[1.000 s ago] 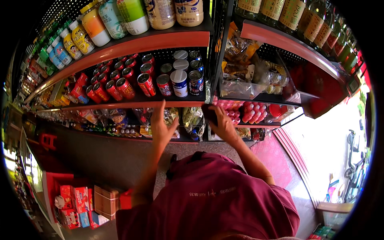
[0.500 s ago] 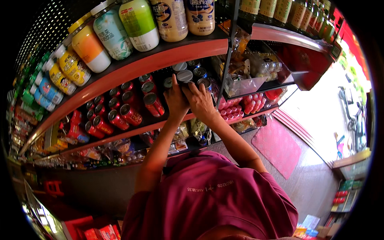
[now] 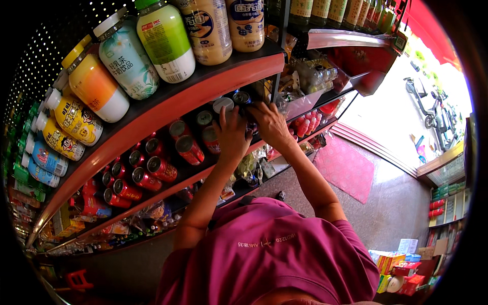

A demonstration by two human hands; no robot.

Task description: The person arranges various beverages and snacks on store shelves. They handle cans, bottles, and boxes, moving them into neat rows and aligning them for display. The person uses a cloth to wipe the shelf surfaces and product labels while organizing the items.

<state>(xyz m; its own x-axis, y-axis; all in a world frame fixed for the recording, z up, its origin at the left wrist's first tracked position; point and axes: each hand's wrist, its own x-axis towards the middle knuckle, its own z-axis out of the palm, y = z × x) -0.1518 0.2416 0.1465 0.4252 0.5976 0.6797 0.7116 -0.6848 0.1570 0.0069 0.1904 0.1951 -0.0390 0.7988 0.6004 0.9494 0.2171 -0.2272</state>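
My left hand [image 3: 232, 141] is among the drink cans on the middle shelf, its fingers spread and reaching up toward a grey-topped can [image 3: 223, 105]. Beside it, my right hand [image 3: 274, 127] has its fingers bent over a dark can [image 3: 249, 116], which is mostly hidden between the two hands. Another dark can [image 3: 241, 97] stands just behind the fingertips. Left of my left hand are a red can [image 3: 211, 138] and a can with a greenish-grey top [image 3: 204, 118]. Rows of red cans [image 3: 189, 149] continue farther left.
Large drink bottles [image 3: 165, 43] stand on the upper shelf, whose red front edge [image 3: 203, 91] overhangs the cans. A clear bin of packaged goods [image 3: 315, 91] is right of my hands. Below lies a pink mat [image 3: 345, 165]. Parked scooters [image 3: 432, 109] show outside.
The view has shifted, so shelf and cans appear lower. My left hand's fingers are more spread, and my hands are slightly farther apart. My right fingers remain over the dark cans.
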